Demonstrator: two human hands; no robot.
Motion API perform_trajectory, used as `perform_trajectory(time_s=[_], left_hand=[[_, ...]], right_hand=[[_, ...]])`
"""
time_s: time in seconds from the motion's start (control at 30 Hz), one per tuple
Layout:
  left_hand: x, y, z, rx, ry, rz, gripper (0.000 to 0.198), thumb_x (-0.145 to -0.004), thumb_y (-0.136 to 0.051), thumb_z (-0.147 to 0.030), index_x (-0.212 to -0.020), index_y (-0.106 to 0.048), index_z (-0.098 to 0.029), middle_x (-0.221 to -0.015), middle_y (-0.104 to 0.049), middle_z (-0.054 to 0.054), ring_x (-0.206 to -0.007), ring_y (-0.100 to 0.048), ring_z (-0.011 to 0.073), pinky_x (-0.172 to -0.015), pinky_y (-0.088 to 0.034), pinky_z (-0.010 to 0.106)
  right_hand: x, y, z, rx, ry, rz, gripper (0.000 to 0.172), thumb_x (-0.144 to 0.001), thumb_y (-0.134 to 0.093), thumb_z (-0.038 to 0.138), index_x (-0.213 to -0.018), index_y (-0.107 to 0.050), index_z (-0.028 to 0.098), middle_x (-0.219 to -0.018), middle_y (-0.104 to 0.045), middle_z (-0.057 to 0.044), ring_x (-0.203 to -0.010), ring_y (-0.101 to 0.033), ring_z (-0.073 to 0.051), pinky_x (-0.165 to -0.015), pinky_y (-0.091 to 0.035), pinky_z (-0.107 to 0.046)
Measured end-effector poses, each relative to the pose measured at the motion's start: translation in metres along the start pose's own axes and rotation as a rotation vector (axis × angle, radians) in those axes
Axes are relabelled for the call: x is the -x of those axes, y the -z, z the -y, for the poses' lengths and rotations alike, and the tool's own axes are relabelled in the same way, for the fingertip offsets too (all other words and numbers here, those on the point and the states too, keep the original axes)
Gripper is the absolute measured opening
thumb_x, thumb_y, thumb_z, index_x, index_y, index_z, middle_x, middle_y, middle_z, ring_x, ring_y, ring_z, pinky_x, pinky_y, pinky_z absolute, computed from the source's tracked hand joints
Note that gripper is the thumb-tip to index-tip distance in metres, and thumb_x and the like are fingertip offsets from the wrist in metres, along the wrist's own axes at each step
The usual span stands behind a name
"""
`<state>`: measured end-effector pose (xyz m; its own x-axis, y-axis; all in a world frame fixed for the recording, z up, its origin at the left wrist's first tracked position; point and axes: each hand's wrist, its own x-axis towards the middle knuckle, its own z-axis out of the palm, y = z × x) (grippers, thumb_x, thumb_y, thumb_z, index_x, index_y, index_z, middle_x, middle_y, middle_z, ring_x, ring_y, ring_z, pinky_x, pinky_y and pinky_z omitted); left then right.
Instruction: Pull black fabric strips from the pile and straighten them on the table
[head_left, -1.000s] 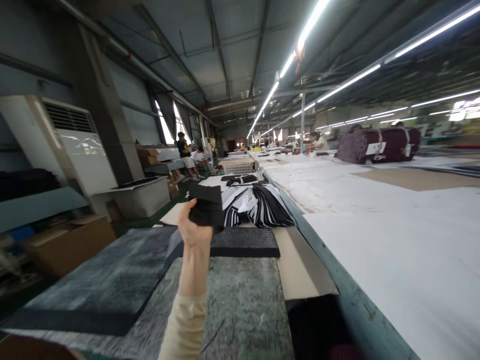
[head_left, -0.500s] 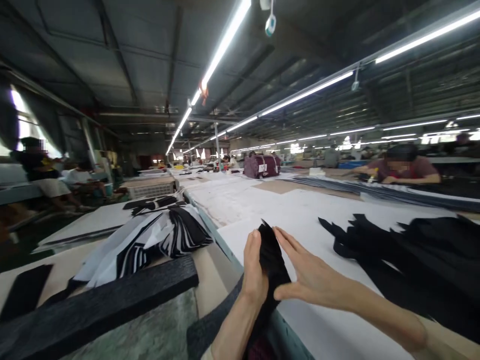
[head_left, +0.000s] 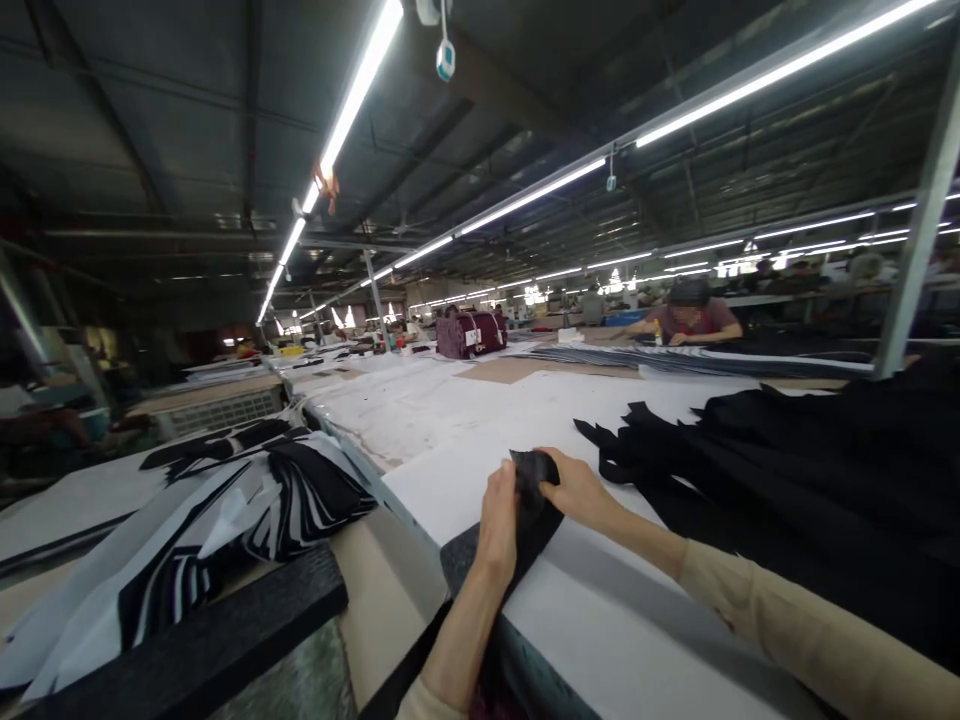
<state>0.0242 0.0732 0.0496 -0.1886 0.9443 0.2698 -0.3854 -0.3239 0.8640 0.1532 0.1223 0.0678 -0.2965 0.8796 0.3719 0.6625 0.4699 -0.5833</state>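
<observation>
Near the table's edge, a bundle of dark fabric pieces (head_left: 534, 500) stands between my hands, its upper end curled over. My left hand (head_left: 498, 522) is closed along the bundle's left side, fingers pointing up. On the other side, my right hand (head_left: 579, 488) grips the top right corner, with the thumb in front and the fingers behind. A dark grey fabric strip (head_left: 461, 552) lies by my left wrist across the table edge. Large black cut fabric pieces (head_left: 735, 490) are spread to the right of my right hand.
White paper (head_left: 420, 480) covers the long table. On the lower left surface lie striped black-and-white layered pieces (head_left: 307, 495) and a thick dark grey strip (head_left: 225, 620). Further off stand a maroon bundle (head_left: 471, 334) and a metal post (head_left: 919, 220). A co-worker (head_left: 690, 312) leans over the table.
My right hand has gone from spread fingers beside the fabric to gripping its top corner. The bundle's top now bends over. The view has turned to the right.
</observation>
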Motion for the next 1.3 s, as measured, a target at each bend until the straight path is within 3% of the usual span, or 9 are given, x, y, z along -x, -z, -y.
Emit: perform_trajectory(time_s=[0.1, 0.17, 0.33, 0.47, 0.67, 0.8, 0.9, 1.07, 1.3], left_hand=[[-0.001, 0.023, -0.016, 0.053, -0.017, -0.124, 0.046, -0.08, -0.049, -0.057, -0.1, -0.058, -0.017, -0.109, -0.057, 0.012, -0.108, -0.052, 0.0257, -0.088, -0.045, 0.039], [0.011, 0.039, -0.022, -0.186, -0.173, -0.215, 0.037, -0.08, -0.052, -0.05, -0.101, -0.059, -0.02, -0.112, -0.056, 0.009, -0.11, -0.051, 0.0247, -0.09, -0.043, 0.04], [0.055, 0.061, -0.002, -1.123, -0.301, 0.211, 0.024, -0.081, -0.052, -0.04, -0.097, -0.067, -0.031, -0.106, -0.061, 0.006, -0.105, -0.05, 0.0272, -0.094, -0.036, 0.044], [0.044, 0.071, 0.013, -1.437, -0.324, 0.345, 0.029, -0.082, -0.047, -0.035, -0.105, -0.064, -0.03, -0.115, -0.059, 0.003, -0.109, -0.048, 0.0263, -0.096, -0.032, 0.045], [-0.017, 0.091, 0.012, -1.538, -0.376, 0.584, 0.029, -0.084, -0.042, -0.035, -0.103, -0.064, -0.032, -0.122, -0.056, 0.0, -0.116, -0.043, 0.0249, -0.098, -0.029, 0.045], [-0.035, 0.109, 0.005, -1.549, -0.357, 0.643, 0.03, -0.084, -0.042, -0.039, -0.104, -0.063, -0.031, -0.121, -0.056, 0.001, -0.11, -0.048, 0.0244, -0.095, -0.035, 0.044], [-0.045, 0.13, 0.0, -1.534, -0.327, 0.697, 0.031, -0.083, -0.043, -0.042, -0.104, -0.063, -0.031, -0.119, -0.056, 0.002, -0.108, -0.049, 0.0245, -0.095, -0.037, 0.042], [-0.062, 0.15, -0.001, -1.657, -0.442, 0.653, 0.026, -0.077, -0.049, -0.037, -0.097, -0.067, -0.033, -0.116, -0.057, 0.002, -0.104, -0.05, 0.0269, -0.094, -0.038, 0.043], [-0.053, 0.121, -0.011, -1.899, -0.571, 0.512, 0.024, -0.078, -0.049, -0.024, -0.086, -0.07, -0.031, -0.127, -0.046, 0.005, -0.105, -0.045, 0.0326, -0.085, -0.039, 0.053]], right_hand=[[-0.01, 0.004, -0.021, -0.031, -0.106, -0.039, 0.041, -0.067, -0.053, 0.012, -0.107, -0.056, 0.017, -0.095, -0.066, -0.006, -0.09, -0.06, -0.022, -0.075, -0.045, -0.027], [-0.015, 0.007, -0.035, -0.046, -0.188, -0.06, 0.037, -0.067, -0.054, 0.014, -0.104, -0.057, 0.016, -0.089, -0.066, -0.006, -0.087, -0.06, -0.022, -0.07, -0.046, -0.027], [-0.024, 0.016, -0.063, -0.08, -0.351, -0.072, 0.037, -0.072, -0.056, 0.018, -0.109, -0.053, 0.011, -0.095, -0.064, -0.012, -0.087, -0.06, -0.024, -0.067, -0.047, -0.029], [-0.012, 0.043, -0.079, -0.145, -0.339, 0.074, 0.048, -0.074, -0.063, 0.03, -0.117, -0.051, 0.011, -0.106, -0.062, -0.013, -0.083, -0.061, -0.021, -0.064, -0.049, -0.027], [0.044, 0.105, -0.09, -0.114, -0.154, 0.249, 0.071, -0.061, -0.076, 0.039, -0.124, -0.052, 0.019, -0.11, -0.062, -0.008, -0.095, -0.058, -0.022, -0.082, -0.045, -0.028], [0.078, 0.142, -0.089, -0.11, -0.024, 0.356, 0.054, -0.076, -0.062, 0.034, -0.125, -0.051, 0.014, -0.107, -0.063, -0.009, -0.088, -0.06, -0.02, -0.076, -0.046, -0.029], [0.099, 0.164, -0.085, -0.008, 0.107, 0.597, 0.034, -0.076, -0.054, 0.013, -0.109, -0.063, 0.016, -0.104, -0.063, -0.006, -0.088, -0.059, -0.018, -0.076, -0.045, -0.026], [0.131, 0.174, -0.082, 0.317, 0.308, 0.707, 0.056, -0.065, -0.044, -0.008, -0.11, -0.061, 0.022, -0.121, -0.054, -0.002, -0.107, -0.05, -0.018, -0.088, -0.039, -0.026], [0.138, 0.167, -0.089, 0.373, 0.348, 0.61, 0.042, -0.069, -0.045, -0.004, -0.098, -0.063, 0.021, -0.11, -0.057, -0.002, -0.097, -0.054, -0.015, -0.08, -0.04, -0.023]])
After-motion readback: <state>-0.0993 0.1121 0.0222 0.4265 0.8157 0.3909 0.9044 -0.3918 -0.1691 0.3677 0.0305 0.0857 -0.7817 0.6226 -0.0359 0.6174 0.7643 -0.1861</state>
